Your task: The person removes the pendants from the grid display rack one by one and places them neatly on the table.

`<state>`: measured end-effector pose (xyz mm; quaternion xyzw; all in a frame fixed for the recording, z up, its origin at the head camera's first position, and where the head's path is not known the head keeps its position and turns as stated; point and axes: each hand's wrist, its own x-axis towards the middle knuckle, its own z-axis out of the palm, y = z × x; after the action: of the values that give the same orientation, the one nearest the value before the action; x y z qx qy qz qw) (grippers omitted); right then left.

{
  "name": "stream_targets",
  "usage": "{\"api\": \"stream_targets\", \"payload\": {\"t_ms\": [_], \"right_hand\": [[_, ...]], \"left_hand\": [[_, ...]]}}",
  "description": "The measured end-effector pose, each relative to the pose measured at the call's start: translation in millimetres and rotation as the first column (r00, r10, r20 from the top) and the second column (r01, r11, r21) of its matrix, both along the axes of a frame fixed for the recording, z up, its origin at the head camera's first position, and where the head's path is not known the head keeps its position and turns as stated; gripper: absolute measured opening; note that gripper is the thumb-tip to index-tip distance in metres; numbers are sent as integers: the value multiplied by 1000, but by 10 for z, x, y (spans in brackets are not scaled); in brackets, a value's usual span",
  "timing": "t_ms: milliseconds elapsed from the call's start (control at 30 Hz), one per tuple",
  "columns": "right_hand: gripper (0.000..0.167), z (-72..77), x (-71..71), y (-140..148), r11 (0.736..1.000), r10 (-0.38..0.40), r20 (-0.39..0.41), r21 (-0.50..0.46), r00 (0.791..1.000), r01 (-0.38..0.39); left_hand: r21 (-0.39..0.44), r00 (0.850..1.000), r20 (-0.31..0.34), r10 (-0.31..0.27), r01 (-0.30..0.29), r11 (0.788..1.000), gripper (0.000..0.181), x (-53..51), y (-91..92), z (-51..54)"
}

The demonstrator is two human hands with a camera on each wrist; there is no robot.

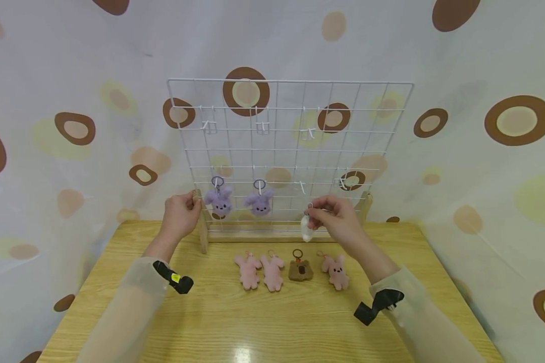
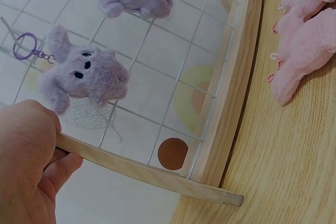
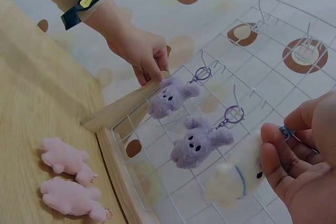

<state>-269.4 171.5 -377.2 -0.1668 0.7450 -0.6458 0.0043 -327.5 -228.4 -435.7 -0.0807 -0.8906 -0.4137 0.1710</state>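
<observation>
Hands grasp: left (image 1: pixel 180 216) the wooden upright (image 1: pixel 202 229), right (image 1: pixel 339 220) the white plush (image 1: pixel 306 230), hanging downward, long axis near vertical.

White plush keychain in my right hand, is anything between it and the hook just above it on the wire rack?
Nothing visible stands between the white plush keychain and that hook; the nearer purple plush keychain hangs off to the left.

Table (image 1: pixel 272 322): wood, grain showing, glossy under glare. Stand (image 2: pixel 142 170): bare wood, smooth, matt. Grid (image 1: pixel 290 81): wire, metal by look, smooth white coat. Purple toys (image 2: pixel 86 72), pink toys (image 1: pixel 248 272), white toy (image 3: pixel 226 184): fluffy plush, matt. Backdrop (image 1: pixel 436 201): smooth sheet, faint sheen; cloth or plastic, can't tell.
</observation>
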Motion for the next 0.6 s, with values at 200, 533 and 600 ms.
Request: {"api": "stream_targets", "payload": {"t_ms": [200, 533, 600], "right_hand": [[16, -145, 179, 168, 999, 22, -11, 36, 1000, -22], [14, -459, 469, 454, 992, 52, -16, 115, 999, -50], [13, -519, 526, 495, 990, 52, -7, 129, 999, -50]], "left_hand": [[-7, 1000, -9, 5, -5, 1000, 20, 15, 6, -14], [-30, 999, -42, 13, -14, 999, 18, 14, 16, 3], [-27, 999, -36, 12, -13, 1000, 19, 19, 15, 7]]}}
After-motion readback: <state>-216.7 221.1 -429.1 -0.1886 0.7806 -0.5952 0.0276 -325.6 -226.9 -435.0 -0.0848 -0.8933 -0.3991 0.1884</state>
